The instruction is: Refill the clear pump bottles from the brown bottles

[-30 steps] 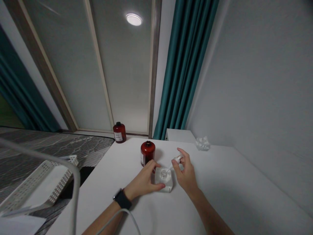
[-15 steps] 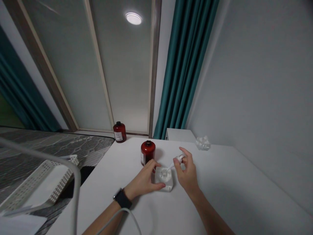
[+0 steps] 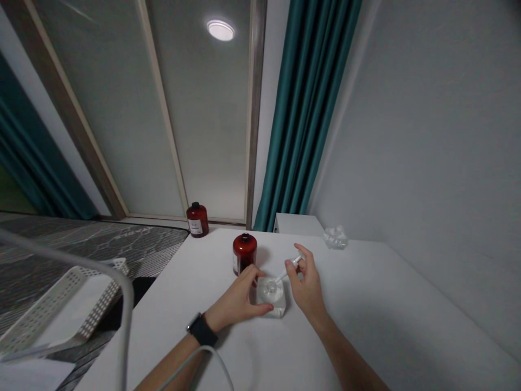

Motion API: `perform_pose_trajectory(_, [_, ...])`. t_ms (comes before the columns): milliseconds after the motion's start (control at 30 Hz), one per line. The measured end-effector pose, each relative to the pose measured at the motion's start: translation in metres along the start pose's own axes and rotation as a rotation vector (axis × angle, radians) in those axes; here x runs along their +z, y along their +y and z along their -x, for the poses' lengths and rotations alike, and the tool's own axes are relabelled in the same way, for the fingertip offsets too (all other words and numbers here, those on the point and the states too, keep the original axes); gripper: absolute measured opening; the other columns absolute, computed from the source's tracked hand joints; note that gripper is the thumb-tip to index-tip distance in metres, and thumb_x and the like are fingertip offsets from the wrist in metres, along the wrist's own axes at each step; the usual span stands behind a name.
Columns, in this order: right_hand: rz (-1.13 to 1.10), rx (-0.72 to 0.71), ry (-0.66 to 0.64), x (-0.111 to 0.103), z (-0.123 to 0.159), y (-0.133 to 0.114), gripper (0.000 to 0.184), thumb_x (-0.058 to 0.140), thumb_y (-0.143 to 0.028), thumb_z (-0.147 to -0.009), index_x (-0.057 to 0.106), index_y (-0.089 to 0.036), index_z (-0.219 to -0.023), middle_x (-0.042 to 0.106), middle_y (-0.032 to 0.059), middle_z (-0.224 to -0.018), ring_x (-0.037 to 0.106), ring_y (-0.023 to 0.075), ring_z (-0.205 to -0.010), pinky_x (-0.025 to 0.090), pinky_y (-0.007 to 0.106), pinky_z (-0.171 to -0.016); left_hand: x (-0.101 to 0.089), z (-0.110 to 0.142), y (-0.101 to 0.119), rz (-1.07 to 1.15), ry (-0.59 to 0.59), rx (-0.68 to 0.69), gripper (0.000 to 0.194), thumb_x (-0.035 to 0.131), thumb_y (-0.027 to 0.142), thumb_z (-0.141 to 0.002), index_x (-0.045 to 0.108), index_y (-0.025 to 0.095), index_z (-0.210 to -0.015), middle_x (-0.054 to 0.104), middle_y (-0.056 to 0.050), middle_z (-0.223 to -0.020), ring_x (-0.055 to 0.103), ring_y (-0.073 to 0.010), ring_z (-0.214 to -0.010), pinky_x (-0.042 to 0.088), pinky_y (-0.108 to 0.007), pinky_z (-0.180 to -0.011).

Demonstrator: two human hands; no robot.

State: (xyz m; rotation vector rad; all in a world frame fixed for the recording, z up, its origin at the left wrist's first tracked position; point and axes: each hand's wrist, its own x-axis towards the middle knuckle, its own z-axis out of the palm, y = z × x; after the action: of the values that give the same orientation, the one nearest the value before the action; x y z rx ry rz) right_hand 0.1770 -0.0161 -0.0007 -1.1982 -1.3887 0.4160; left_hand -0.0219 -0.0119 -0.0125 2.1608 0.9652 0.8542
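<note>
White pump in narrow right grip

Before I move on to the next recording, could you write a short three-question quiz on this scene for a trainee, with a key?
1. Count: How many red-brown bottles stand on the white table?
2. True or false: The dark watch is on the right wrist.
3. Fill in: The ____ hand grips the clear squarish vessel, while the ____ hand holds the slim white implement.

Key: 1. two; 2. false; 3. left hand, right hand.
</note>
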Motion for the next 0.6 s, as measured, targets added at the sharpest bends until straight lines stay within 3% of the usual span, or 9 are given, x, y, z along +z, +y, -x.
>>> perform_pose_trajectory(300, [0.030,0.006,-0.035,0.0000,0.0009,-0.0024,0.044,0.053,-0.034,-0.092,0.047,-0.018,-0.132,0.041,-0.0088,-0.060,0.047,0.0136,-0.055,0.041,0.025,-0.058,-0.0010,-0.0007,0.0012,0.011,-0.003,0.011,0.046,0.078,0.025,-0.071,0.052,0.020,-0.109,0.055,-0.004,-0.106,0.056,-0.0221,-0.095,0.048,-0.034,-0.083])
perform_pose_trajectory(500, [-0.027,-0.028,-0.119,-0.0031,-0.0016,-0.0038,0.049,0.051,-0.028,-0.092,0.042,-0.019,-0.139,0.052,-0.0032,-0.076,0.052,0.0135,-0.065,0.047,0.026,-0.064,-0.0005,0.0005,0.0000,0.006,-0.007,0.006,0.047,0.078,0.024,-0.071,0.052,0.020,-0.110,0.054,-0.004,-0.107,0.055,-0.0225,-0.096,0.048,-0.033,-0.082])
perform_pose_trajectory(600, [-0.007,-0.095,-0.102,-0.0064,-0.0002,-0.0050,0.052,0.051,-0.026,-0.093,0.039,-0.019,-0.143,0.057,0.0000,-0.083,0.055,0.0140,-0.069,0.050,0.028,-0.069,-0.0001,0.0008,-0.0010,0.002,-0.004,-0.001,0.048,0.078,0.024,-0.070,0.051,0.020,-0.110,0.054,-0.004,-0.108,0.055,-0.0222,-0.095,0.047,-0.033,-0.082])
